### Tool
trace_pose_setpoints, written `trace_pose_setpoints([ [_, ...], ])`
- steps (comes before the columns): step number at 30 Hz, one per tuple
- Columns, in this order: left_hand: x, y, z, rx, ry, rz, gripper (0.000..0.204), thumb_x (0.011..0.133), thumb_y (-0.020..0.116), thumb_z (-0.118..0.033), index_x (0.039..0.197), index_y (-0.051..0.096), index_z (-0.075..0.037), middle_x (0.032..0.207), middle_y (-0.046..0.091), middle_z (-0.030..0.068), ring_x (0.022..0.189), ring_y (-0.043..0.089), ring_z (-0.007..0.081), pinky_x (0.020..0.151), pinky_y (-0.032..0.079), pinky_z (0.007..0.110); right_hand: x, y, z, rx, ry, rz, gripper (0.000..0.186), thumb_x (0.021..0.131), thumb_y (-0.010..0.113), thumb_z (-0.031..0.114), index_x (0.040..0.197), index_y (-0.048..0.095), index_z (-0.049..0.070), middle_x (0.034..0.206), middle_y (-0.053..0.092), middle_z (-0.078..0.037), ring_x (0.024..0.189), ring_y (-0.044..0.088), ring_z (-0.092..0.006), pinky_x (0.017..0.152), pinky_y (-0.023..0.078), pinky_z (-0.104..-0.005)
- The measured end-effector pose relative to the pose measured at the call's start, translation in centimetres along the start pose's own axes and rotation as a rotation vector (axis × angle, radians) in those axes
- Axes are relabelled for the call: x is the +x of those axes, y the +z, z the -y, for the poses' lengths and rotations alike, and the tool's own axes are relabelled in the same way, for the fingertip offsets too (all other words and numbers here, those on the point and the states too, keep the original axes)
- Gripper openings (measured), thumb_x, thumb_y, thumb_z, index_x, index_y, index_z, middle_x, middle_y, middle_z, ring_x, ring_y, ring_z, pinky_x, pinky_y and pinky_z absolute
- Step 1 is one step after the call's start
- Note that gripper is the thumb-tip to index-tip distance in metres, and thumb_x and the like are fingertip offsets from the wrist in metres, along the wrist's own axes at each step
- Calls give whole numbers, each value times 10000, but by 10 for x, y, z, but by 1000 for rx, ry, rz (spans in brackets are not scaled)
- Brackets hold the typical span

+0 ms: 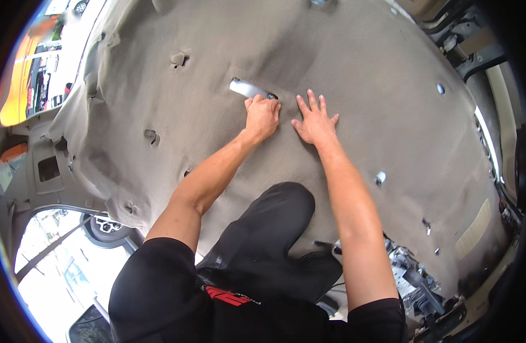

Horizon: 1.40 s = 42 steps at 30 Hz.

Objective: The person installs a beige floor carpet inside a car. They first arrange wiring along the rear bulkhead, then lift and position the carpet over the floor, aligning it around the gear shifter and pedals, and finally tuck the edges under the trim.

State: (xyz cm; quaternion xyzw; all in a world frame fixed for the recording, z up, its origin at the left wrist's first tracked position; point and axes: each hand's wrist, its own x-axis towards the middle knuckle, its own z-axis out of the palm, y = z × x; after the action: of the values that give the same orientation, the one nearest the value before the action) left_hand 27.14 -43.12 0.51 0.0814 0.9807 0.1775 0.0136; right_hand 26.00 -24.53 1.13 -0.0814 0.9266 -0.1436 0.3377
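A large grey-brown car floor carpet (228, 34) spreads in front of me. In its middle lies a long narrow slot with a bright silvery strip (244, 88) showing in it. My left hand (263, 118) is closed at the strip's near right end, fingers curled down at the edge. A small dark spot (273, 96) shows just past its fingertips; what the fingers hold is hidden. To its right, my right hand (317, 121) lies flat on the carpet, fingers spread, holding nothing.
Several small holes, one with a lifted flap (178, 59), dot the carpet. Bare metal mechanism parts (414, 283) stand by my right arm. A door opening (68, 263) is at the lower left, and trim with a sill (506, 114) runs along the right. My knee (289, 200) rests near the middle.
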Motion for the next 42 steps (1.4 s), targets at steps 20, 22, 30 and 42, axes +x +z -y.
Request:
trace_pose_setpoints([
  [20, 36, -84, 142, 69, -156, 262, 759, 1051, 309, -703, 1680, 251, -282, 1772, 71, 101, 1632, 19, 327, 1285, 49, 593, 22, 18, 33, 150, 188, -125, 865, 992, 442, 736, 1691, 140, 326, 1775, -20, -19, 1622, -78, -348, 1197, 45, -806],
  [22, 46, -79, 153, -32, -179, 270, 739, 1055, 316, -690, 1676, 265, -293, 1770, 87, 107, 1632, 29, 329, 1281, 53, 597, 25, 14, 36, 180, 225, -117, 895, 979, 437, 762, 1693, 135, 316, 1775, -24, -28, 1621, -71, -361, 1193, 48, -809],
  [30, 55, -74, 158, -20, -201, 190, 702, 1031, 493, -607, 1643, 363, -289, 1756, 151, 130, 1622, 87, 354, 1259, 71, 635, 31, 4, 51, 159, 251, -207, 892, 970, 488, 744, 1681, 227, 273, 1771, 63, -71, 1616, 21, -396, 1200, 74, -792],
  [42, 354, -33, 49, -71, 208, 59, 845, 975, 538, -656, 1612, 395, -120, 1706, 294, 143, 1602, 196, 335, 1266, 133, 636, 197, -171, -67, 461, 7, -883, 645, 1035, 576, 446, 1590, 427, 153, 1662, 341, -188, 1538, 309, -382, 1244, 300, -520],
])
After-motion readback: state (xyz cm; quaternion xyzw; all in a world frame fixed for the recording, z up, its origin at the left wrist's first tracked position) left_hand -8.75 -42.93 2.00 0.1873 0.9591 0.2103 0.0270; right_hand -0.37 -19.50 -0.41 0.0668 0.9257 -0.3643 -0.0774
